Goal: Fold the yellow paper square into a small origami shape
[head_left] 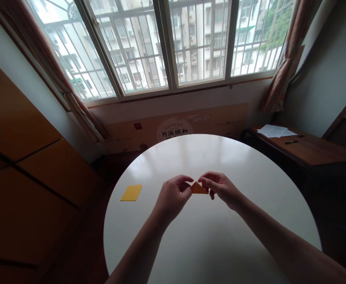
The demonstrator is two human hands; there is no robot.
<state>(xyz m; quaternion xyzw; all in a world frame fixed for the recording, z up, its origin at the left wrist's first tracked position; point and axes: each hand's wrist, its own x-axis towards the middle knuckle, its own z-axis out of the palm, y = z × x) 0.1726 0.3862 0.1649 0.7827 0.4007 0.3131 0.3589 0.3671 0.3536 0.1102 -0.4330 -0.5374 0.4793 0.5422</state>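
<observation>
A small orange-yellow sheet of paper (198, 188), folded to a triangle with its point away from me, is between my hands over the white table. My left hand (175, 192) pinches its left corner between thumb and fingers. At the paper's right side is my right hand (218, 185), fingers curled, with thumb and index fingertip close together near the upper right edge. Part of the paper's right side is hidden behind those fingers. To the left, a stack or pad of yellow square paper (131, 193) lies flat on the table.
The round white table (208, 244) has a curved far edge. Beyond it stands a printed cardboard panel (232, 118) under the barred window (202, 43). At the right, a brown wooden desk (317, 148) bears white papers (275, 130) and a dark pen-like object. An orange-brown cabinet (42, 197) stands left.
</observation>
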